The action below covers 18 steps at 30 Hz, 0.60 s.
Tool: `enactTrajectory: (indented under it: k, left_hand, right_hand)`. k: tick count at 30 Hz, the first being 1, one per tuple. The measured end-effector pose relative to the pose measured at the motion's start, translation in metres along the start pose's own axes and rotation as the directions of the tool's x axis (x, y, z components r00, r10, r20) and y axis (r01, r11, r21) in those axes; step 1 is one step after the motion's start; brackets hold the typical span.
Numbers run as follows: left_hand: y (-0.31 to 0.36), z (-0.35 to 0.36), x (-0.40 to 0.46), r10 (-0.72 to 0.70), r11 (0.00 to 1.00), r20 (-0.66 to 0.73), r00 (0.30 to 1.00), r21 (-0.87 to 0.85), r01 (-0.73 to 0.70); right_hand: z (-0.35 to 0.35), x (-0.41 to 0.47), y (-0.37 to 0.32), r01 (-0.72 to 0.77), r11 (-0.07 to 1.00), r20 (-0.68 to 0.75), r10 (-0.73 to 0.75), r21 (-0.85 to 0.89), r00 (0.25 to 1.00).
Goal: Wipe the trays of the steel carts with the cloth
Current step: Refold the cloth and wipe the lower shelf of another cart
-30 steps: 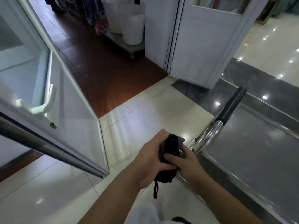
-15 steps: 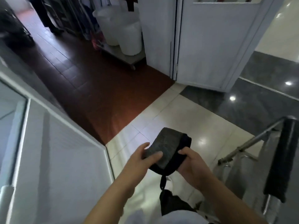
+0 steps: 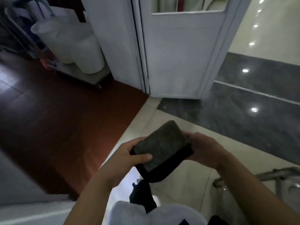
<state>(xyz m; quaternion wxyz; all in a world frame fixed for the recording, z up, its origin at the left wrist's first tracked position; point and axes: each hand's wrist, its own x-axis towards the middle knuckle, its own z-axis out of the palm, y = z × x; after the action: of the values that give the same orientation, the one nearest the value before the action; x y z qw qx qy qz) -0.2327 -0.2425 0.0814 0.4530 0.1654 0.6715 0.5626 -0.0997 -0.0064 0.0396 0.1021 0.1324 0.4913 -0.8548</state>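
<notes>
Both hands held the dark folded cloth [image 3: 159, 147] in front of the body, well above the tiled floor [image 3: 181, 181]. The left hand [image 3: 125, 153] gripped its near-left end, thumb laid across the top face and fingers curled underneath. The right hand [image 3: 206, 150] gripped the far-right end, fingers wrapped round the edge. A dark strip of the cloth hung down from its underside toward the person's white garment [image 3: 129, 213].

Of the steel cart [image 3: 279, 174], only a piece of tubular frame showed, to the right of the cloth and lower down, well apart from it. No tray surface was in view, so whether any tray had been wiped could not be told.

Judging from this, the wiping proper was not under way: the cloth touched no tray and appeared to be in the middle of being folded or readied. The trays of the carts seemingly remained to be done, beginning with bringing the cloth over to the cart on its right.
</notes>
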Motion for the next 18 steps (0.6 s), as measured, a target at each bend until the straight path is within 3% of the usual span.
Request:
enactTrajectory:
  k: [2,5,8,12,15,18]
  left_hand:
    - [0.017,-0.011,0.060,-0.016,0.999,0.039,0.999,0.029,0.015]
    - [0.046,-0.017,0.150,-0.048,0.999,0.101,0.994,0.029,0.045]
    - [0.078,-0.006,0.239,-0.100,0.994,0.240,0.966,0.068,0.086]
    - [0.114,0.049,0.346,-0.156,0.969,0.421,0.893,0.240,0.056]
    - [0.135,0.108,0.407,-0.222,0.928,0.565,0.795,0.373,-0.005]
    - [0.153,0.173,0.464,-0.278,0.895,0.665,0.694,0.441,-0.064]
  right_hand:
    - [-0.022,0.024,-0.025,-0.068,0.965,-0.171,0.024,-0.254,0.985]
    - [-0.053,0.054,-0.054,-0.104,0.947,-0.428,-0.037,-0.303,0.903]
    - [-0.083,0.064,-0.087,-0.083,0.974,-0.665,-0.081,-0.212,0.742]
    - [-0.128,0.057,-0.115,0.009,0.986,-0.865,-0.148,-0.164,0.479]
    - [-0.165,0.036,-0.112,0.113,0.982,-0.947,-0.176,-0.151,0.269]
    - [-0.209,0.017,-0.114,0.166,0.975,-0.971,-0.178,-0.151,0.158]
